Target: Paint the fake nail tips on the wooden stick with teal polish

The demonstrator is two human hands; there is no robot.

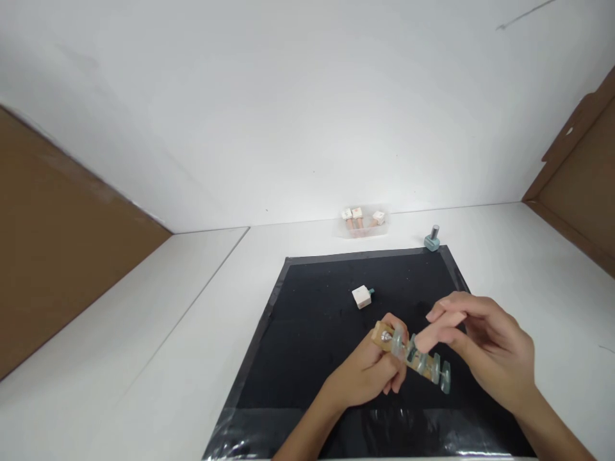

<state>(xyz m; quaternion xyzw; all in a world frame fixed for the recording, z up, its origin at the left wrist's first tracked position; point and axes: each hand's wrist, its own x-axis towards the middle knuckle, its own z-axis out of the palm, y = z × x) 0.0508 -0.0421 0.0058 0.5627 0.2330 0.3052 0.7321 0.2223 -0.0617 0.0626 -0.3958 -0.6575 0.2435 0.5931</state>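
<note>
My left hand (369,371) is closed around a light wooden strip (381,335) with a round silver piece at its near-left end. Along the strip stand several glossy grey-green nail tips (435,369), spaced apart in a row. In my right hand (494,346), a small pink bar (437,331), resembling a nail buffer, is pinched between thumb and fingers. Its lower end is over the nail tips; whether it touches them I cannot tell. Beyond my left hand, a white square block (362,297) with a short teal stub lies on the black mat (307,333).
A clear plastic tray (342,232) by the back wall holds several white-topped pieces with pinkish stems. At the mat's far right corner stands a teal piece (432,242) with a silver cylinder. Brown cardboard panels (62,237) border the white table at both sides.
</note>
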